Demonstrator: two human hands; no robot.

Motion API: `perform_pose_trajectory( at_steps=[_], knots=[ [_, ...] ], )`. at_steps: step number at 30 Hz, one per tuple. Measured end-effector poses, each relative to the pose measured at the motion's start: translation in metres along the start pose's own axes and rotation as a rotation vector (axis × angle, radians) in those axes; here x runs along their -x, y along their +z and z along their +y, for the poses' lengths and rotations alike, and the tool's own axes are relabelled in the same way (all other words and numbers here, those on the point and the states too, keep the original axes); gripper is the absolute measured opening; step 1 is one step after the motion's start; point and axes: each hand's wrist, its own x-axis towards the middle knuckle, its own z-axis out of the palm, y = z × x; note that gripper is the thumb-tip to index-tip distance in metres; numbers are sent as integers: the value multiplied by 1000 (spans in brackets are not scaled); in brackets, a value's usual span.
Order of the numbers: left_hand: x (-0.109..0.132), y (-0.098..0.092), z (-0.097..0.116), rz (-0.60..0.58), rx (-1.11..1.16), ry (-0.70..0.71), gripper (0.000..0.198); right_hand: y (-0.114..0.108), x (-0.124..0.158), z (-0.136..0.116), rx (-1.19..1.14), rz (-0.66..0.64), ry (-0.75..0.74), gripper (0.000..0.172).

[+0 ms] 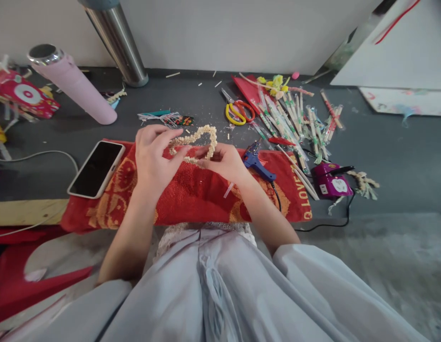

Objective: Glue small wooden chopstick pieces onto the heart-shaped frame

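Observation:
Between my two hands is a cream, knobbly beaded loop (212, 137), raised over a red towel (185, 194) with orange patterning. My left hand (154, 154) pinches the loop's left side between thumb and fingers. On the lower right side, my right hand (224, 164) grips it, with some fingertips hidden behind. A blue glue gun (259, 166) lies on the towel, just right of my right wrist. Beyond the loop, scissors (238, 114) with yellow and orange handles rest on the dark table.
A phone (96, 169) lies at the towel's left. Behind it stand a pink bottle (76, 88) and a steel flask (119, 45). Several wrapped sticks (284, 116) spread across the right, near a purple box (330, 180). A black cord (345, 223) hangs by the front edge.

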Motion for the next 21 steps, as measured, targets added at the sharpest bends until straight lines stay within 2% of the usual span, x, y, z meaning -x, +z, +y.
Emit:
perform_pose_trajectory(
  at_steps=[7, 12, 16, 19, 21],
  knots=[
    [-3, 6, 12, 4, 34, 13, 20, 0, 6, -1, 60, -16, -71, 18],
    [-5, 7, 8, -22, -84, 189, 8, -1, 8, -3, 113, -17, -89, 15],
    [-10, 7, 11, -111, -27, 113, 17, -3, 7, -1, 150, -11, -101, 15],
    [-13, 3, 16, -39, 3, 67, 20, -4, 7, 0, 117, -20, -81, 16],
    [-14, -2, 17, 51, -49, 111, 14, -4, 7, 0, 86, -15, -45, 18]
  ],
)
